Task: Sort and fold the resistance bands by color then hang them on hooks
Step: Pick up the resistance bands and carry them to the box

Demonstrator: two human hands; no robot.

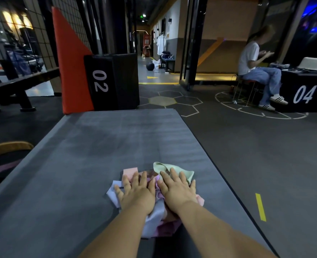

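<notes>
Resistance bands (154, 218) beneath both flat hands (136, 195) (178, 191)

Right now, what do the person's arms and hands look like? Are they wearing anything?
Both arms are bare as far as the picture shows, with no sleeves in view. The left hand and the right hand wear no gloves, and I can see no watch, bracelet or ring.

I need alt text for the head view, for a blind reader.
A left hand and a right hand press flat on a pile of lavender, pink and pale green resistance bands on a grey mat. Beyond it stands a black pad marked 02.
</notes>
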